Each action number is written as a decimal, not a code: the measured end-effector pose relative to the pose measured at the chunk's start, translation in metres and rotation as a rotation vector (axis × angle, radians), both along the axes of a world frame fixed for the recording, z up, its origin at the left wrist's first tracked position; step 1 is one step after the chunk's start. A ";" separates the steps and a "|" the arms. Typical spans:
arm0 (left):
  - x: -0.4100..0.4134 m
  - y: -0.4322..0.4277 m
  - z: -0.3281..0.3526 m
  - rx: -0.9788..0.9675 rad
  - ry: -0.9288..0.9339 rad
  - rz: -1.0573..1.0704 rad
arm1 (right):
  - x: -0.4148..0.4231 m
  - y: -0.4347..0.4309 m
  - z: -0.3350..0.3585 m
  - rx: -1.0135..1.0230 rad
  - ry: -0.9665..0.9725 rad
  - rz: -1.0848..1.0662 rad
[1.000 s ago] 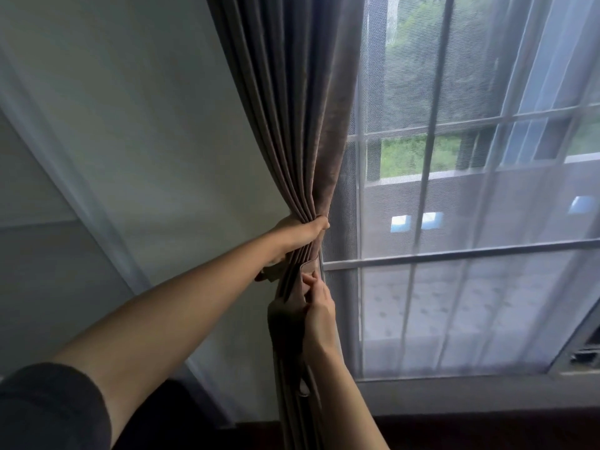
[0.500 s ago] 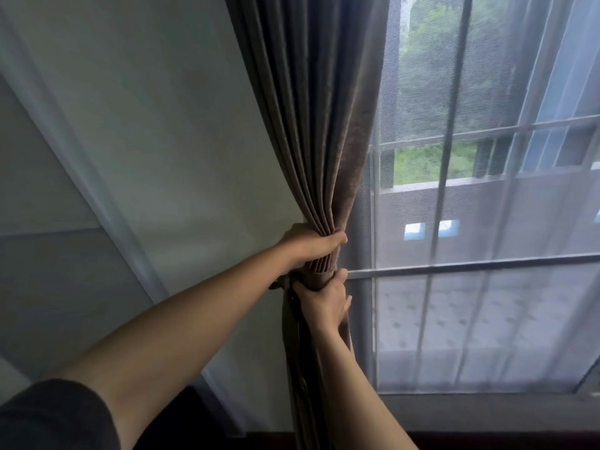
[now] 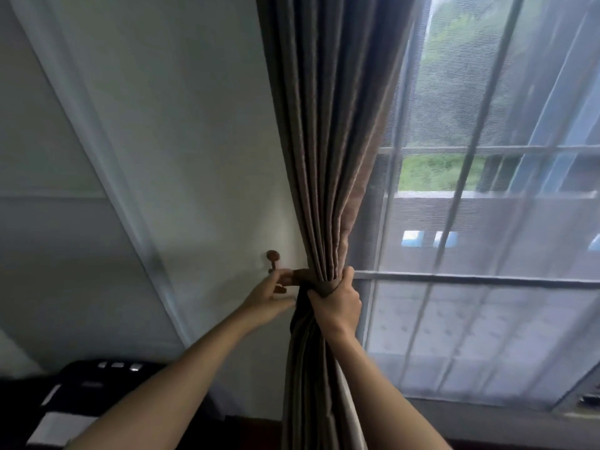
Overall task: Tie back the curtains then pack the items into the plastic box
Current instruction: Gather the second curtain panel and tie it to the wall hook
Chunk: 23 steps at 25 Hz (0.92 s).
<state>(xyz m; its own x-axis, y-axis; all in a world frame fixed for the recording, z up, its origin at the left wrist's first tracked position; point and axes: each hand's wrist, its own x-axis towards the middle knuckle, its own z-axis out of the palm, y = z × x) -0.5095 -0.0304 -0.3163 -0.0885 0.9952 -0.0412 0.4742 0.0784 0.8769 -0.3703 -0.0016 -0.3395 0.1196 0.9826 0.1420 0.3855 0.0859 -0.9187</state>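
A brown-grey curtain point(image 3: 328, 157) hangs gathered into tight folds beside the window. A matching fabric tieback band point(image 3: 319, 282) is wrapped around the bunch. My right hand point(image 3: 337, 303) grips the gathered curtain and the band just below the wrap. My left hand point(image 3: 271, 295) pinches the band's free end to the left of the curtain, right under a small brown wall hook point(image 3: 272, 259). The plastic box is not in view.
A white wall point(image 3: 181, 157) lies left of the curtain. A sheer white curtain point(image 3: 487, 238) covers the window with its bars on the right. A dark object with light patches point(image 3: 81, 394) sits at the lower left.
My left hand let go of the curtain bunch and now pinches the tieback end by the hook. My right hand moved up and grips the bunch. The view shifted left, showing the hook.
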 end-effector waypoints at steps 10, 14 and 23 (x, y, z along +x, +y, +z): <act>0.018 0.020 -0.025 0.111 0.551 0.260 | 0.011 -0.013 0.004 0.002 -0.054 0.204; 0.025 0.027 -0.018 0.030 0.482 0.367 | 0.021 -0.014 0.004 -0.012 0.029 0.285; 0.016 0.033 -0.026 -0.036 0.308 0.213 | 0.022 -0.015 0.007 -0.012 0.075 0.340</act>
<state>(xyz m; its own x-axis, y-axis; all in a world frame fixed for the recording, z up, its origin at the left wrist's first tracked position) -0.4937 0.0022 -0.3422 -0.3068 0.9516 -0.0149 0.6851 0.2317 0.6906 -0.3484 -0.0166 -0.3324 -0.2057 0.9695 0.1332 0.2682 0.1868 -0.9451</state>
